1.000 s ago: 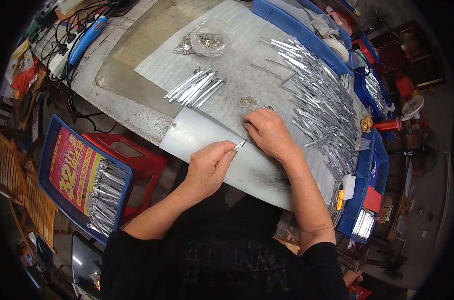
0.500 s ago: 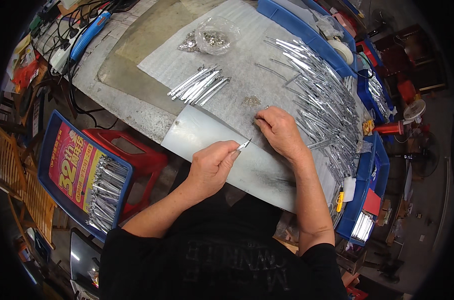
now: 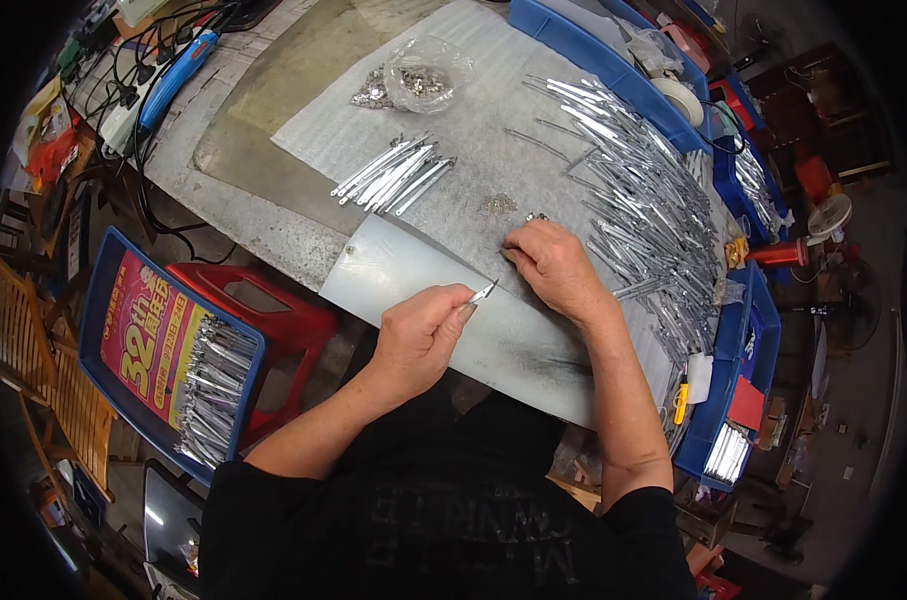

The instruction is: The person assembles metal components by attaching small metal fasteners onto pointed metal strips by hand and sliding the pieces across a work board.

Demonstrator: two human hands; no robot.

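Observation:
My left hand (image 3: pixel 421 336) is closed on a slim metal strip (image 3: pixel 484 293), whose bright end with a dark tip sticks out past the thumb and forefinger. It is above the pale curved sheet (image 3: pixel 394 270) along the table's near edge. My right hand (image 3: pixel 554 262) is closed in a pinch over the table; whatever its fingertips hold is hidden. A small shiny metal piece (image 3: pixel 537 216) shows just beyond its knuckles. A little heap of tiny brassy parts (image 3: pixel 500 204) lies close to those fingers. Several finished-looking strips (image 3: pixel 394 175) lie in a bundle farther left.
A clear plastic bag (image 3: pixel 429 75) with small metal parts stands at the back. Many metal strips (image 3: pixel 644 200) cover the table's right side, beside blue bins (image 3: pixel 614 60). A blue tray (image 3: pixel 99 345) of strips rests on a red stool (image 3: pixel 309 320) at the left. A yellow-handled tool (image 3: pixel 682 402) lies at right.
My right hand has shifted slightly left, its fingers curling more; a small metal piece now shows beyond the knuckles. The left hand keeps its hold on the strip, almost still.

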